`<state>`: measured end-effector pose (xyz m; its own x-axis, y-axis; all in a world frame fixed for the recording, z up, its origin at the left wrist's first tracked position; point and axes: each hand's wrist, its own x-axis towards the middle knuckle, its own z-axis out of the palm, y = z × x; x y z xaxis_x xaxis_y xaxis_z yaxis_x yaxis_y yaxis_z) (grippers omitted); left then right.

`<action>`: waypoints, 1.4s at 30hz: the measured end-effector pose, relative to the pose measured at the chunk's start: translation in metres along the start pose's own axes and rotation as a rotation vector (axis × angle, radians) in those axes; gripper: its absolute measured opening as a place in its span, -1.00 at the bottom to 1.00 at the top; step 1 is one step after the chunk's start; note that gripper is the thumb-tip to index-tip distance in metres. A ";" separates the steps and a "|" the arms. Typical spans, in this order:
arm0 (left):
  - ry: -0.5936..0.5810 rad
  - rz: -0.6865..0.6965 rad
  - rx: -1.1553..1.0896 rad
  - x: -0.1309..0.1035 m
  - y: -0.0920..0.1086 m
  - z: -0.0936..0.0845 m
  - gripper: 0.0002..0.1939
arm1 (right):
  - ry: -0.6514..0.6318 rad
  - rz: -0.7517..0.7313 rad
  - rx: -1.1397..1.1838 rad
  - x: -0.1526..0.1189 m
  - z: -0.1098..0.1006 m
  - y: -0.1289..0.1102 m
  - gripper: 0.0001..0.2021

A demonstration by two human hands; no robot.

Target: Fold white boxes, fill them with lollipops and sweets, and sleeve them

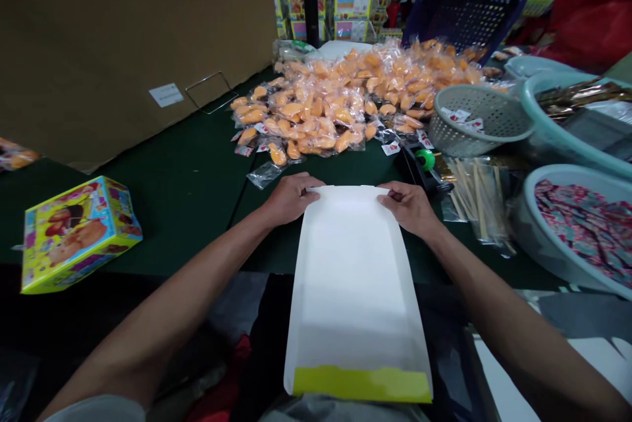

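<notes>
An unfolded cardboard box blank (355, 277), white inside with a yellow-green strip along its near end, stretches from the table edge toward my body. My left hand (295, 198) pinches its far left corner between thumb and fingers. At the far right corner, my right hand (407, 207) grips the same edge in a similar way. Just beyond both hands lies a big heap of orange pieces in clear plastic bags (326, 103). A black tape dispenser with a green roll (424, 160) sits right beside my right hand.
A finished colourful box (81, 231) stands at the left table edge, before a large brown carton (133, 27). On the right are wooden sticks in a bag (476, 195), a grey perforated basket (481, 120) and a basin of small packets (582, 231). A blue crate (464, 14) leans behind.
</notes>
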<state>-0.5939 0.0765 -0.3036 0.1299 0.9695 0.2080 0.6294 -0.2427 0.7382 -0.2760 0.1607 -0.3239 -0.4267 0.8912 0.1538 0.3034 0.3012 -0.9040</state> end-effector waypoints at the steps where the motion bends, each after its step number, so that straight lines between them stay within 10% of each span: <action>1: -0.010 0.030 0.079 0.001 0.002 -0.001 -0.76 | -0.002 -0.018 -0.019 -0.001 0.000 0.001 -0.69; 9: -0.134 0.221 0.745 0.012 0.020 -0.004 -0.80 | 0.036 -0.315 -0.320 -0.003 -0.001 -0.006 -0.74; 22: -0.359 0.477 1.024 0.008 0.033 -0.003 -0.45 | -0.072 -0.600 -0.568 -0.007 -0.004 -0.014 -0.68; 27: -0.329 0.452 0.879 0.006 0.032 -0.002 -0.58 | -0.088 -0.591 -0.528 -0.009 -0.008 -0.014 -0.76; 37: -0.140 0.153 0.272 0.009 0.015 0.003 -0.63 | -0.047 -0.072 -0.097 0.004 0.002 0.004 -0.67; 42: -0.113 -0.001 0.076 0.005 0.003 -0.002 -0.64 | -0.124 -0.161 -0.177 0.003 -0.003 0.000 -0.75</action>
<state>-0.5930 0.0805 -0.2993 0.2116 0.9686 0.1308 0.6855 -0.2425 0.6865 -0.2744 0.1641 -0.3222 -0.5797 0.7817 0.2300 0.3628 0.5003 -0.7862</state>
